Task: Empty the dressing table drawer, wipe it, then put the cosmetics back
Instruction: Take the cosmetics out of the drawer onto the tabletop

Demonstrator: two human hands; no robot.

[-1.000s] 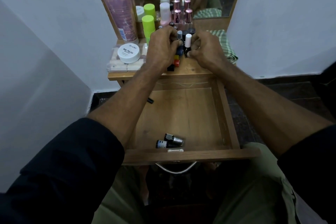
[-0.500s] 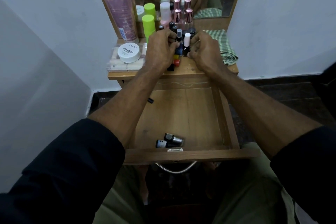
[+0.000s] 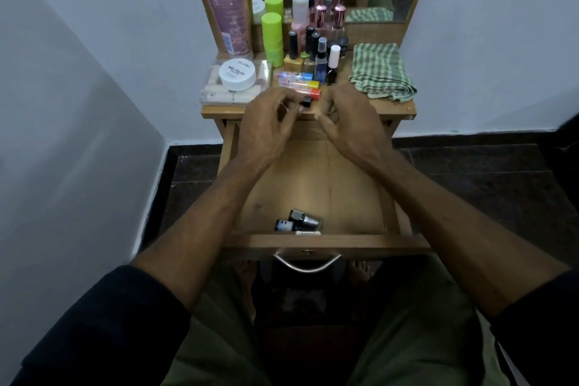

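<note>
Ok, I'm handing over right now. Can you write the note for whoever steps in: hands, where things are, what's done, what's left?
Hands: left hand and right hand both empty, fingers loosely curled, over the tabletop's front edge.
Things: most cosmetics stand on the tabletop; the green checked cloth lies folded at its right. The drawer is pulled open.
Done: drawer mostly emptied.
Left: two small bottles and a pale flat item remain at the drawer's front; remove them, wipe, refill.

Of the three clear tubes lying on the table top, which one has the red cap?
The red-capped tube, nearest the table's front edge; the other two have blue and yellow caps.
</note>
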